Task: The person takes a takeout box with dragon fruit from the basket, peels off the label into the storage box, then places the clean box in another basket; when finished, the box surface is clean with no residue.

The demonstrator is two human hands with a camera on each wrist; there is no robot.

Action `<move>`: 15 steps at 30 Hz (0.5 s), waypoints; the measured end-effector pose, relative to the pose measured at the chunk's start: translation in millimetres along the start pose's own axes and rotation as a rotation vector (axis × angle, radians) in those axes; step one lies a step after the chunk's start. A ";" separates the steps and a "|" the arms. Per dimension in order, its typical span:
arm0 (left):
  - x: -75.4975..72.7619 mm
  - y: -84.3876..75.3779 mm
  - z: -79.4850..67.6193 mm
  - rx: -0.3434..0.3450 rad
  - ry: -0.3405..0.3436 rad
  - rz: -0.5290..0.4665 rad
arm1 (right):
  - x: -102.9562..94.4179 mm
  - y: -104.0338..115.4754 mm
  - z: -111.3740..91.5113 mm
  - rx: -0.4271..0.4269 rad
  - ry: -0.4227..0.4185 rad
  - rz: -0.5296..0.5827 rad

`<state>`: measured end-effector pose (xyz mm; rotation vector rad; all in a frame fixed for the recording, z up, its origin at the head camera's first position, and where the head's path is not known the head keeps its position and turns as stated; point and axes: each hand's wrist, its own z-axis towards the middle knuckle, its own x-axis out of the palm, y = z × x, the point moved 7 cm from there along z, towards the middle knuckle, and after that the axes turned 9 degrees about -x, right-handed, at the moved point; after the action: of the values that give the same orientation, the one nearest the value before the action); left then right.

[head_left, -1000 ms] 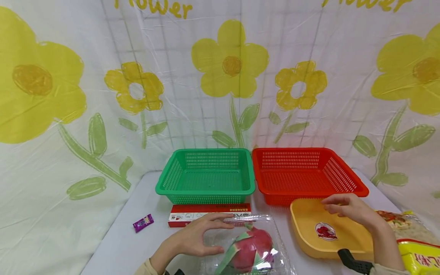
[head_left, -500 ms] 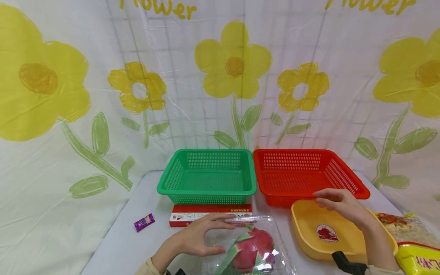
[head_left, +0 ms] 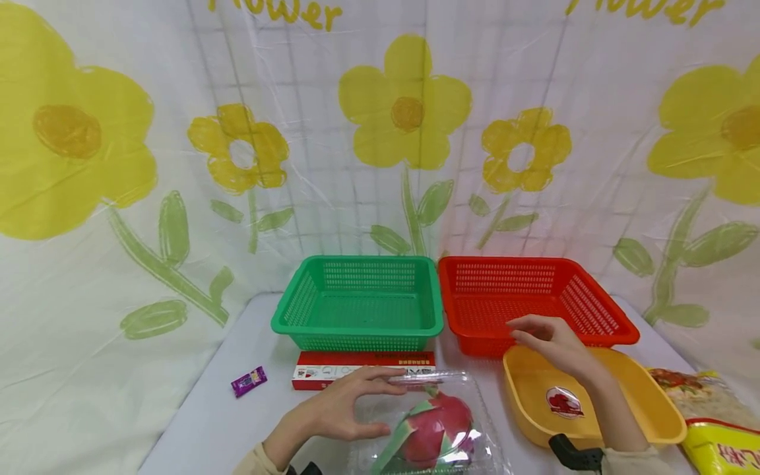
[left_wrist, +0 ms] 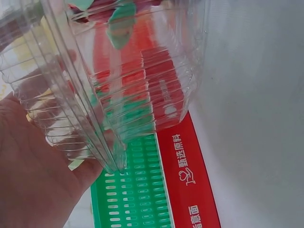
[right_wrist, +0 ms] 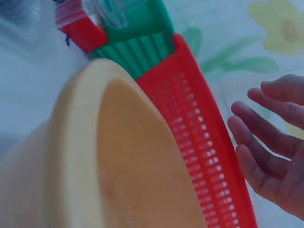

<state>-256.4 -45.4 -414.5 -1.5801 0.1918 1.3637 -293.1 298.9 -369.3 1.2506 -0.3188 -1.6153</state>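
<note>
A clear plastic clamshell box with a red and green dragon fruit inside is at the front centre in the head view. My left hand grips its left side, fingers along the far part and thumb nearer me. In the left wrist view, some fingers show through the ribbed plastic. My right hand hovers over the far left rim of a yellow basin bearing a round red sticker, its fingers loosely curved around nothing. Those fingers stand apart from the basin's rim in the right wrist view.
Behind stand a green basket and a red basket, side by side. A flat red and white box lies before the green one. At left is a small purple packet; at far right, a yellow food bag.
My right hand has moved left and slightly away from me, from over the basin towards the red basket's front edge. The left hand and clamshell box have stayed in place.
</note>
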 end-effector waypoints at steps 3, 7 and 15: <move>-0.1 0.0 -0.1 0.001 0.002 -0.004 | 9.5 5.1 12.1 -0.021 0.035 -0.019; -0.3 -1.0 -0.1 0.013 0.003 -0.014 | 21.9 11.5 30.9 -0.052 0.056 -0.064; -2.1 -3.0 -0.1 0.045 -0.015 -0.008 | 51.0 22.7 71.5 -0.168 0.070 -0.228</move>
<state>-255.1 -44.9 -411.0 -1.5317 0.2063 1.3557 -337.0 221.6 -351.4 1.2450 0.0054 -1.7461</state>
